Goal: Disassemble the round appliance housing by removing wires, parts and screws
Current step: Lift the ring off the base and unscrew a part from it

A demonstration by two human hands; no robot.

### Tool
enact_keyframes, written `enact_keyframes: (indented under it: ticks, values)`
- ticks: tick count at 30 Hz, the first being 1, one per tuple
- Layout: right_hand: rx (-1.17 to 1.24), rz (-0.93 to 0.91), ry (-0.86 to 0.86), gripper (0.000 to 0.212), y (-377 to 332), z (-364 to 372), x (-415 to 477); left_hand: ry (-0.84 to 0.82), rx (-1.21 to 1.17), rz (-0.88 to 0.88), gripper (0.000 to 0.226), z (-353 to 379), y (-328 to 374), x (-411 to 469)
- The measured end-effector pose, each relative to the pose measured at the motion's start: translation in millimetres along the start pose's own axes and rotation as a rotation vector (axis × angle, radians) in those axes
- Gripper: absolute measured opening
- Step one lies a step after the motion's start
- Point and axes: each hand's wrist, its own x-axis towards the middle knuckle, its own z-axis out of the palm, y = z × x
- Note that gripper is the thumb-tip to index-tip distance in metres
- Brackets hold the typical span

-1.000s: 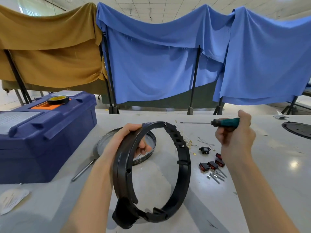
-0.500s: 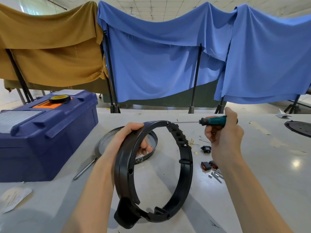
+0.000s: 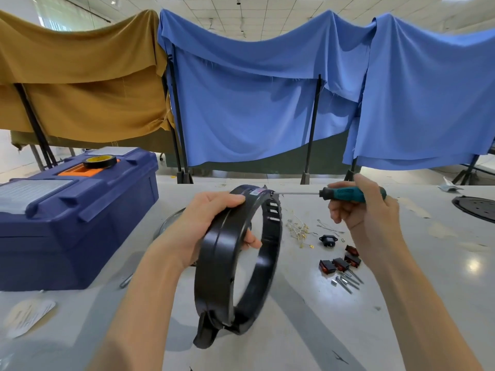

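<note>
One unreadable sticker (image 3: 256, 191) — housing (image 3: 214, 266) top

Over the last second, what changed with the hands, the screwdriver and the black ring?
The right hand carried the teal-handled screwdriver leftward until its tip reached the top of the round black plastic housing ring, which the left hand turned more edge-on. Both grips stayed; the red-and-black switches and loose metal screws did not move.
</note>
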Motion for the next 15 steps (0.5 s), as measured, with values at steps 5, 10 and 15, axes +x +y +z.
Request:
enact_keyframes:
  ticks: [5, 10, 15]
  values:
    - [-0.115, 0.254, -0.291, 0.032, 12.0, -46.8, -1.5, -0.129, 0.277, 0.004, 0.022, 5.9, 7.3, -0.8]
    - [-0.368, 0.469, -0.470, 0.027, 32.6, -64.3, -9.4, -0.217, 0.414, -0.030, 0.024, 23.4, -2.7, -0.5]
    - [-0.569, 0.431, -0.476, 0.027, 45.4, -55.5, -16.3, -0.205, 0.511, -0.068, 0.024, 41.2, -16.0, 5.5]
